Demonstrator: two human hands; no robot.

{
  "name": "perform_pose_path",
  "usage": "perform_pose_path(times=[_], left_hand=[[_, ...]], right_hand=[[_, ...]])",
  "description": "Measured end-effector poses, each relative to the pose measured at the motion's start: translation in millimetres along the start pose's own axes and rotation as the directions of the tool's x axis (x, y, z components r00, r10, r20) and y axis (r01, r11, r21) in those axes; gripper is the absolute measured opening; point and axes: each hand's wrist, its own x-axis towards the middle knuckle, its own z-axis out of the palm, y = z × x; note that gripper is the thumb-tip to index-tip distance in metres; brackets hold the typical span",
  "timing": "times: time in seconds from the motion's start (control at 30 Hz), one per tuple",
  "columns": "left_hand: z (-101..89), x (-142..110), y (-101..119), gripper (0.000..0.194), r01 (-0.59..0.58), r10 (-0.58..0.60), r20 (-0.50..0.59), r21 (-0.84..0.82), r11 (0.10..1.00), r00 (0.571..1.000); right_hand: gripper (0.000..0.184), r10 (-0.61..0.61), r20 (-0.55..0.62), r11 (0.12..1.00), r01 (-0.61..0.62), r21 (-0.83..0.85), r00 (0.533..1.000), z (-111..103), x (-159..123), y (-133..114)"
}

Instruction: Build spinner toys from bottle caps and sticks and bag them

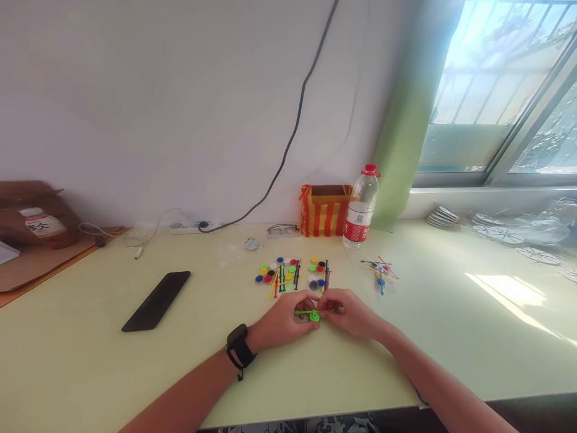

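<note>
My left hand [288, 316], with a black watch [240, 346] on its wrist, is closed on a green arrow spinner [314, 316]. The spinner has a round base and an arrow that points left across my fingers. From the right, my right hand [345, 314] pinches at the spinner's edge, its fingertips partly hidden. Just beyond the hands lie colored round discs [268, 279] and arrow pieces [282, 279] in two groups. Off to the right rests a small pile of arrow spinners [381, 281], one of them blue.
A black phone-like slab [157, 302] lies at left. Against the wall stand a striped box [325, 210] and a plastic bottle [360, 210], with glasses [283, 230] beside them. Patterned round plates [498, 231] are at far right, a brown paper bag [31, 252] at far left.
</note>
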Motion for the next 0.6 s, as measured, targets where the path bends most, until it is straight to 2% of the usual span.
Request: perform_pose_path(times=[0.2,0.47,0.6], left_hand=[[2.0,0.5,-8.4,0.018,0.028,-0.027,-0.04,0.02,0.999,0.999],[1.6,0.7,-8.3,0.018,0.02,-0.018,-0.041,0.039,0.999,0.999],[0.7,0.6,-6.9,0.017,0.012,-0.009,-0.044,0.073,0.997,0.999]], right_hand=[[0.005,-0.011,-0.031,1.0,0.01,-0.022,0.999,0.5,0.5,0.2],[0.005,-0.037,-0.012,0.992,0.038,0.117,0.999,-3.2,-0.3,-3.7],[0.005,-0.011,-0.02,0.997,0.012,0.079,1.0,-2.3,0.0,-2.0]])
